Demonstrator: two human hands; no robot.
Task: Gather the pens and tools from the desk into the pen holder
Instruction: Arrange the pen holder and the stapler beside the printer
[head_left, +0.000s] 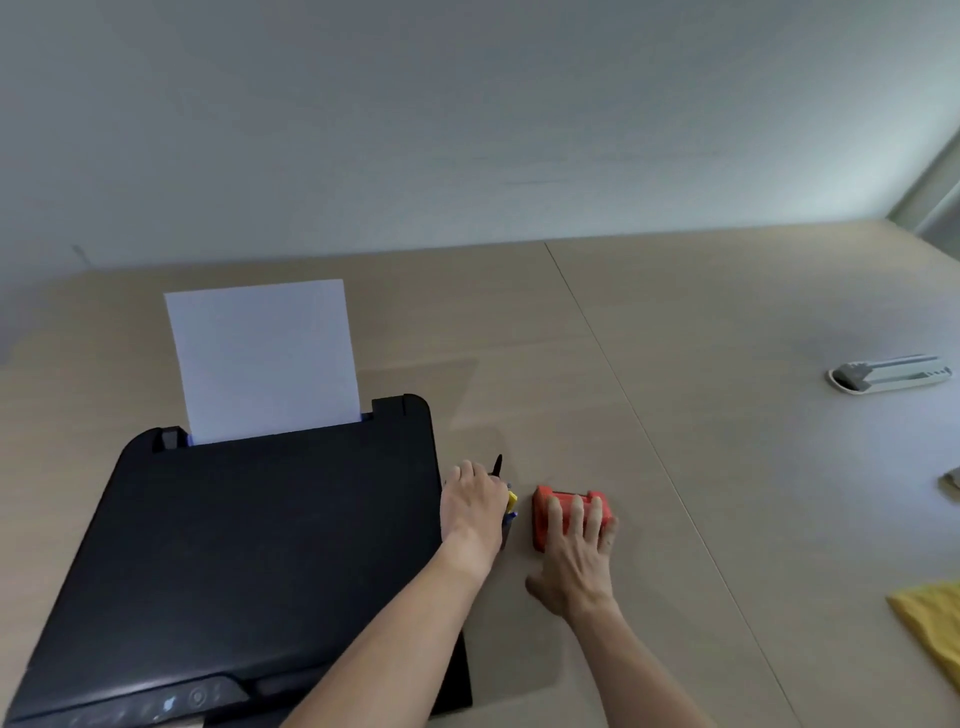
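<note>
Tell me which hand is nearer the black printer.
Left. The left hand sits right at the black printer's right edge, closed around pens. The right hand lies farther right on the desk, fingers draped over the red holder.

Right hand on red pen holder

Printer panel: small icons only, too blurred to read.
Paper: blank.
Rest of desk: no readable text.
</note>
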